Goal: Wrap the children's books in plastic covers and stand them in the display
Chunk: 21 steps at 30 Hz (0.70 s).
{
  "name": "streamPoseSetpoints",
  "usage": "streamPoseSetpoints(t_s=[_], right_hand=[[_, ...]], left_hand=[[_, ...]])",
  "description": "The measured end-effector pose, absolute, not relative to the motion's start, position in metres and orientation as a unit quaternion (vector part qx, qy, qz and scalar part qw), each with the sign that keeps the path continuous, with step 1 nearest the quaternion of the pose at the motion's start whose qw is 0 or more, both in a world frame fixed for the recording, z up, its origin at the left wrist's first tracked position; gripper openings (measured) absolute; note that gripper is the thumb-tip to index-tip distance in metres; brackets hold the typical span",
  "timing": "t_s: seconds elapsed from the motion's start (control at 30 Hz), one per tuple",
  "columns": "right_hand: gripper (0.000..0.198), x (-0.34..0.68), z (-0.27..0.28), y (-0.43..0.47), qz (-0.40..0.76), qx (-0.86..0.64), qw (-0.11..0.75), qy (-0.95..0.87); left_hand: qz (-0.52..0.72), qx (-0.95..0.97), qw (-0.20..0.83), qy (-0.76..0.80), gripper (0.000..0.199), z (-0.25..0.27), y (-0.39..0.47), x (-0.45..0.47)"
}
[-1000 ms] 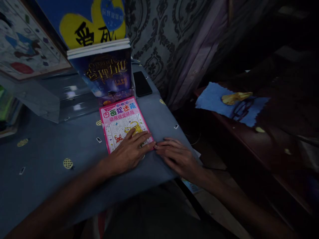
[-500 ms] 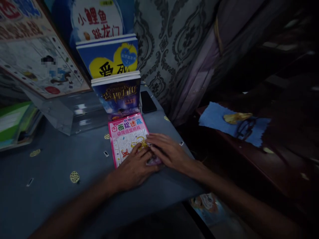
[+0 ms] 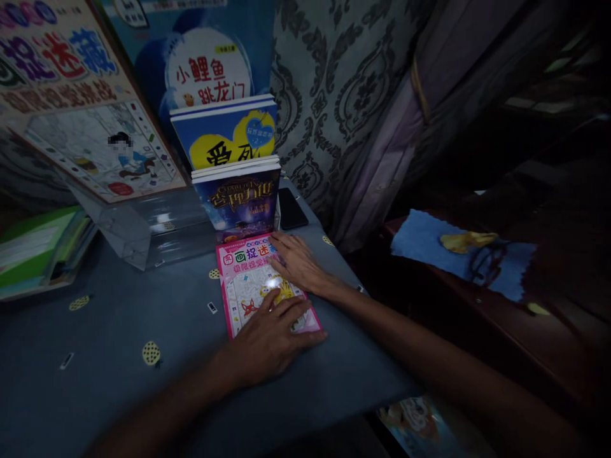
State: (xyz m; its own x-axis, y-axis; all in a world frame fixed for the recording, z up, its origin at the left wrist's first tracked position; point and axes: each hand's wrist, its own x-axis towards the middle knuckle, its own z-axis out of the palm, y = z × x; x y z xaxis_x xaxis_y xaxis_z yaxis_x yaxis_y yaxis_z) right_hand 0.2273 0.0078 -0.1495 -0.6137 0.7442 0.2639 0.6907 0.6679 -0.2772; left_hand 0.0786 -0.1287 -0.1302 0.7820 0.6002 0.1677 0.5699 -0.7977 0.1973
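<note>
A pink-bordered book (image 3: 248,289) with colourful Chinese lettering and animal drawings lies flat, front cover up, in front of a row of standing books. My left hand (image 3: 274,334) rests on its lower part, fingers stretched and apart. Across the upper right of the cover lies my right hand (image 3: 298,262), its fingers extended toward the title. Neither hand is wrapped round anything. Just behind stands a dark blue book (image 3: 243,200), and beyond it a blue and yellow book (image 3: 195,143).
A clear plastic stand (image 3: 128,232) holds a large picture book (image 3: 95,127) at left. Green-covered booklets (image 3: 35,245) are stacked farther left. A black phone (image 3: 292,208) lies by the curtain (image 3: 382,146). At right, glasses (image 3: 484,264) lie on a blue cloth (image 3: 424,232).
My right hand has slid from beside my left hand up to the top right of the pink book. My left hand remains on the lower cover. The view has shifted slightly.
</note>
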Motion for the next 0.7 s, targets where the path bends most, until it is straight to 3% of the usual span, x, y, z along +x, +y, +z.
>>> streamPoseSetpoints(t_s=[0.43, 0.7], right_hand=[[0.056, 0.240, -0.153, -0.017, 0.090, -0.402, 0.130, -0.902], [0.053, 0.264, -0.156, -0.059, 0.071, -0.387, 0.121, -0.911]], left_hand=[[0.114, 0.948, 0.059, 0.290, 0.040, -0.134, -0.128, 0.078], [0.132, 0.960, -0.038, 0.243, 0.029, -0.128, -0.133, 0.078]])
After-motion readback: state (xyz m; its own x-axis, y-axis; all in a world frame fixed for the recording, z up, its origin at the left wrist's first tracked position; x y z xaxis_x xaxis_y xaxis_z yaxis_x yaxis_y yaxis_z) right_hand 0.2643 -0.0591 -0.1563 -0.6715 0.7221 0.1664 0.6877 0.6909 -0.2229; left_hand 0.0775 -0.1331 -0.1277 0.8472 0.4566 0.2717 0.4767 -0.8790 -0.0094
